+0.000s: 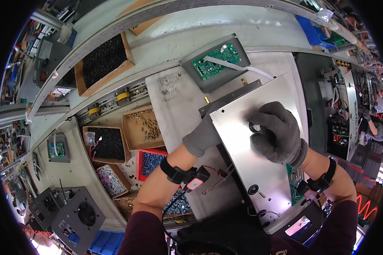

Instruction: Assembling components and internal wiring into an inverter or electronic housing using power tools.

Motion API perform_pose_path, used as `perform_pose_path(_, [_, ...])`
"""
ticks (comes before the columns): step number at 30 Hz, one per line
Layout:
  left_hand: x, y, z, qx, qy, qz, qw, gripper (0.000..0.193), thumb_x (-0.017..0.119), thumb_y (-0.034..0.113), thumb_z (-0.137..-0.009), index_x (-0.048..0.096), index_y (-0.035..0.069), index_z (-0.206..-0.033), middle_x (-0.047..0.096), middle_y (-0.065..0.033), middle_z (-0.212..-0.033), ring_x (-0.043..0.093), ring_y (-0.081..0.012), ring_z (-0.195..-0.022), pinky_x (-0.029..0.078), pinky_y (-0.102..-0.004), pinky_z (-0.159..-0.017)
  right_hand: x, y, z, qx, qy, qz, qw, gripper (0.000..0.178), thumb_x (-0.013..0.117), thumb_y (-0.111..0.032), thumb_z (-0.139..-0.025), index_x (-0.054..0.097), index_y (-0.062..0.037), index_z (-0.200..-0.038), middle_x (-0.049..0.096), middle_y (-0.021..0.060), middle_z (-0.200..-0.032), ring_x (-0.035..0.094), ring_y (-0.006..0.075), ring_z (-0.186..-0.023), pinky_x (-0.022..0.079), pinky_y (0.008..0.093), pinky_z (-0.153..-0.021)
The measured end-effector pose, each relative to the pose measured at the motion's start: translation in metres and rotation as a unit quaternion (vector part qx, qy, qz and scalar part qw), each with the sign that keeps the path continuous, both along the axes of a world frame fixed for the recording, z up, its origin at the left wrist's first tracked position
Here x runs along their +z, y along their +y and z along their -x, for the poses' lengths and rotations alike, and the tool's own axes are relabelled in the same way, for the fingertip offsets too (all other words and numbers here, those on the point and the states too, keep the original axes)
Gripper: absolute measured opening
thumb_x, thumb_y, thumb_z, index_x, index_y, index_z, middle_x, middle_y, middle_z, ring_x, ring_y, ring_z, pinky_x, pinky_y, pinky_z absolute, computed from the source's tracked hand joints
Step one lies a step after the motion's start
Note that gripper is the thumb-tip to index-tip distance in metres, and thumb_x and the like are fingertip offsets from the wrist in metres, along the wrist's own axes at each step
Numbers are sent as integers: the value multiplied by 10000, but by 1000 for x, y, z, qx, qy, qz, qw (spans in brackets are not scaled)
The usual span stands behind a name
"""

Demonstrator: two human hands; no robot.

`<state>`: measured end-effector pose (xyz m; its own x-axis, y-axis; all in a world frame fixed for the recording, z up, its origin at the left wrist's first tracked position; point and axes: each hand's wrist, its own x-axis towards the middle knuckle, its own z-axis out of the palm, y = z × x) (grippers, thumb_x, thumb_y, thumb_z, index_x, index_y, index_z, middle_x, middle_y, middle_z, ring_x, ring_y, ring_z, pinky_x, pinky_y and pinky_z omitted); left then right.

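A large bare-metal panel point(247, 157) of an equipment case lies slantwise in front of me. My right hand point(278, 134), in a grey glove, is over its upper half with the fingers curled and pinched together. Between the fingertips shows a small round part point(255, 126), dark-edged and light in the middle, against the panel; its exact kind is not clear. My left hand point(203, 138), gloved too, is at the panel's left edge, its fingers hidden behind that edge. Lower on the panel sits a black round grommet point(253, 189).
Beyond the panel, a grey cover with a green circuit board point(217, 60) is joined by a white ribbon cable point(242, 67). At left are boxes of brass fasteners point(147, 127) and black parts point(108, 142), and a red bin point(151, 163) of screws. A grey fan housing point(78, 216) stands lower left.
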<state>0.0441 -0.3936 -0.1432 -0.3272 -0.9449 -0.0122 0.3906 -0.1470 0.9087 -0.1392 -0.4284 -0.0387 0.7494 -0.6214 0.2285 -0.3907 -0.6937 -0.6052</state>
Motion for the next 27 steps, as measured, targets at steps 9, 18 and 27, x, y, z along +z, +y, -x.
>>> perform_pose_path(9, [-1,-45,-56,8,-205,21,978,320,590,57,-827,610,29,-1145,616,-108,-1152,618,-196,-922,498,-307,-827,13,10,6,17,67,114,991,254,709,-52,-688,590,-92,-909,546,75,-859,596,237,-661,491,344,-523])
perform_pose_path(18, [-41,-106,-60,151,-721,5,676,372,512,259,-866,565,218,-1232,618,-91,-1121,592,-272,-1041,455,-405,-904,152,43,41,-61,111,7,992,336,622,26,-715,551,-4,-1043,535,131,-848,580,208,-645,467,310,-548])
perform_pose_path(27, [-41,-37,-83,219,-621,-66,750,459,666,249,-737,604,66,-1153,645,-173,-1083,627,-308,-978,474,-369,-832,216,222,119,-237,226,-22,945,303,674,-107,-657,596,-33,-940,595,112,-853,577,303,-704,451,383,-663])
